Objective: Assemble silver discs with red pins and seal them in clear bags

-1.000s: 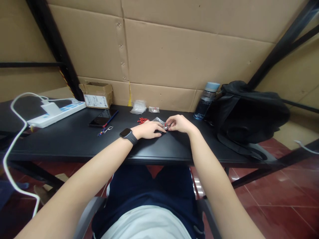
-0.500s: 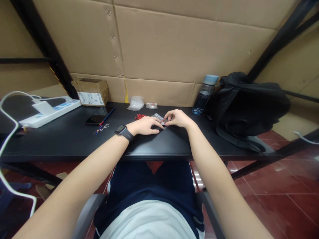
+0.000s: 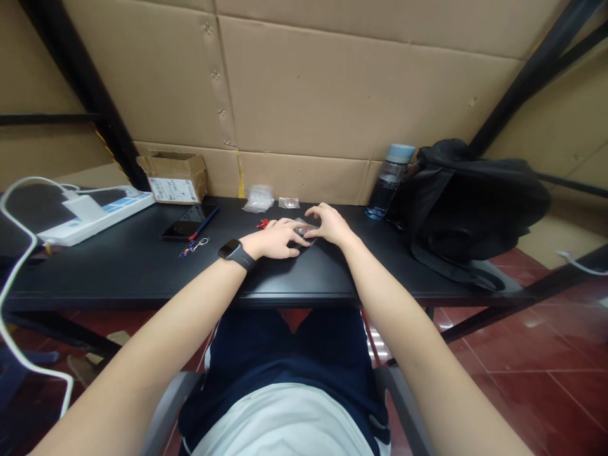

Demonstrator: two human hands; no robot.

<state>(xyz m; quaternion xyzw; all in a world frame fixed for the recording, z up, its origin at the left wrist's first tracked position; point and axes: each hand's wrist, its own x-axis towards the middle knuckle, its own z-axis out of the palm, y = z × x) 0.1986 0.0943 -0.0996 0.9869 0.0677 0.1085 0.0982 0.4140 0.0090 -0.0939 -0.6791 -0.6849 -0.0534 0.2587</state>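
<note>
A small clear plastic bag (image 3: 311, 239) with something small and red inside lies on the black desk. My left hand (image 3: 280, 241), with a dark watch (image 3: 230, 248) at its wrist, rests palm down with fingers spread, the fingertips on the bag's left side. From the right, my right hand (image 3: 331, 226) reaches over the bag. Its thumb touches or nearly touches the bag, while the curved fingers stay apart from the thumb. Red cords (image 3: 263, 223) stick out behind my left hand, partly covered by it.
Against the cardboard wall are a clear plastic packet (image 3: 259, 199), a small flat packet (image 3: 289, 202) and an opened carton (image 3: 178, 177). To the left are a phone (image 3: 187, 223), a keychain (image 3: 194, 246) and a power strip (image 3: 97, 218). A water bottle (image 3: 387, 182) and black backpack (image 3: 479, 202) stand right.
My right hand has moved slightly left, and its thumb and fingers have spread apart. The bag has shifted or turned a little under the hands. My left hand has barely moved.
</note>
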